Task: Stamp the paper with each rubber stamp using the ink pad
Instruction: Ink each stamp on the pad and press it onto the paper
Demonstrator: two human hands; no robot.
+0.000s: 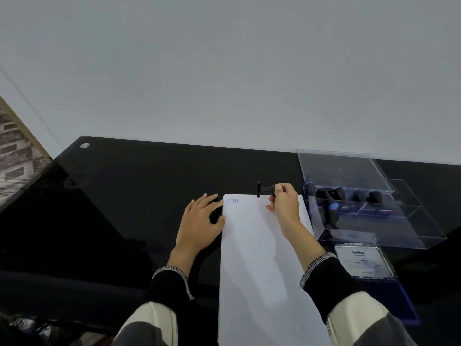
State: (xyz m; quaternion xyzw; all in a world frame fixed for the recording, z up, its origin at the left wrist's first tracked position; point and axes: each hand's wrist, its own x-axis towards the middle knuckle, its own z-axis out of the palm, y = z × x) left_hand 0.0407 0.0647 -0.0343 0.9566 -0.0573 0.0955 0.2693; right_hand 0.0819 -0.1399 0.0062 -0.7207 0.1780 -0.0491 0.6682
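Observation:
A white sheet of paper (257, 258) lies on the black table, with a blue "SAMPLE" print (232, 200) at its top left corner. My right hand (284, 206) grips a black rubber stamp (265, 189) by its handle, held sideways above the paper's top edge, stamp face pointing left. My left hand (199, 221) lies flat on the table, fingers straight, its thumb and fingertips touching the paper's left edge. The ink pad (389, 298) sits open to the right of the paper, its lid (363, 262) raised.
A clear plastic box (374, 221) with an open lid holds several more black stamps at the right, just beyond the paper. The glossy black table (124, 196) ends at a white wall behind. The table's left edge drops to a patterned floor (15, 156).

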